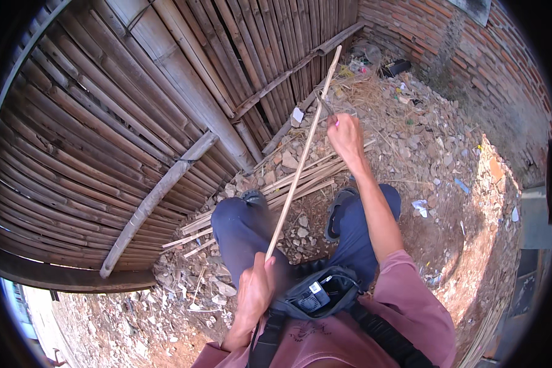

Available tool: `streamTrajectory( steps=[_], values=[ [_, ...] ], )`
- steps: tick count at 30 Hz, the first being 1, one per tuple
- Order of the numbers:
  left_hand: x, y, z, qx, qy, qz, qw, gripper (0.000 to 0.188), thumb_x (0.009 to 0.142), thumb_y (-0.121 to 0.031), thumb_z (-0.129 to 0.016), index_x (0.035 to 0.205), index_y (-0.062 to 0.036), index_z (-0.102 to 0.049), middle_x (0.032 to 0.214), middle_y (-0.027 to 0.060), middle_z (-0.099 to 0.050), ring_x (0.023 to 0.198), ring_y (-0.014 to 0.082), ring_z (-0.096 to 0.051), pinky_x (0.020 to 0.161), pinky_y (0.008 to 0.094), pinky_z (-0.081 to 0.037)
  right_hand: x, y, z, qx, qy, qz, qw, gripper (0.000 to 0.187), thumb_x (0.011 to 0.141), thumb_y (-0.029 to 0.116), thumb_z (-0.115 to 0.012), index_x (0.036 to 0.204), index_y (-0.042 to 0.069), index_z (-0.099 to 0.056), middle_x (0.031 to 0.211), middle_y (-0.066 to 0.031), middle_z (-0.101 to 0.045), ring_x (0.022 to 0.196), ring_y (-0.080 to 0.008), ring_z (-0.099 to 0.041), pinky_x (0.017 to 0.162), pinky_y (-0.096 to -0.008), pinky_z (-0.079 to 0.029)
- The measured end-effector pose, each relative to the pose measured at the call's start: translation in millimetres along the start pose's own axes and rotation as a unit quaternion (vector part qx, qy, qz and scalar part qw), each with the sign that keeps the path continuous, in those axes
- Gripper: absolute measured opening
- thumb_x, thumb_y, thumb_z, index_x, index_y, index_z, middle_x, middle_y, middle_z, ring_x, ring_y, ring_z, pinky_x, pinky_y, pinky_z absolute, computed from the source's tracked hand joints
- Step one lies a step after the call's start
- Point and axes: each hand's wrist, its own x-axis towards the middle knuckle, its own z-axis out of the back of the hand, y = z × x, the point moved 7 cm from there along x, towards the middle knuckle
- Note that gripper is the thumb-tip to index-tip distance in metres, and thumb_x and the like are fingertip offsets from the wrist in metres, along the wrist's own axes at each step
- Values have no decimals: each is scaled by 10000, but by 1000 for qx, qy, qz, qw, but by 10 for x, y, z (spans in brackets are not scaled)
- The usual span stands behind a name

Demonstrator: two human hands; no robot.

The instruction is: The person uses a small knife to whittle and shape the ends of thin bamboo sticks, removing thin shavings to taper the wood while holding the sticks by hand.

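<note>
My left hand point(256, 288) is closed round the lower end of a long pale bamboo strip point(300, 164), close to my left thigh. The strip slants up and away from me, its far tip near the wall base. My right hand point(346, 136) is closed on the handle of a knife; a bit of pink shows at the fist. Its dark blade point(324, 105) lies against the upper part of the strip. Between and beneath my knees, several more bamboo strips point(313, 178) lie in a loose bundle on the ground.
A bamboo-slat wall point(104, 141) with a thick pole rises on the left, and a brick wall point(503, 67) stands at the back right. Stony rubble ground point(420, 162) carries scraps of litter and a black box point(395, 67). A dark open bag point(316, 294) hangs at my waist.
</note>
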Motion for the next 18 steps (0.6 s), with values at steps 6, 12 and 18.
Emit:
streamTrajectory(
  steps=[6,12,18],
  values=[
    [80,264,-26,-158,61,7,986,414,1179,-322,-383,991,0,-563,665,183,-530,581,376,-559,580,452,-424,-73,-182,114,318,119,-82,937,334,939,118,-461,1034,20,-765,604,0,-514,499,-96,-424,470,-306,-337],
    [256,462,-80,-400,176,157,886,551,1156,-552,-346,971,-73,-544,632,-50,-364,504,68,-359,453,253,-303,-899,555,-111,511,369,-167,758,454,1020,221,-494,1397,33,-661,712,47,-522,496,0,-327,445,-196,-243],
    [354,315,-154,-422,261,62,866,570,1157,-555,-315,1101,-37,-544,660,9,-474,514,121,-473,492,264,-434,-1086,886,-202,576,362,-151,717,420,1106,372,-562,1303,31,-708,748,45,-535,498,14,-322,448,-188,-237]
  ],
)
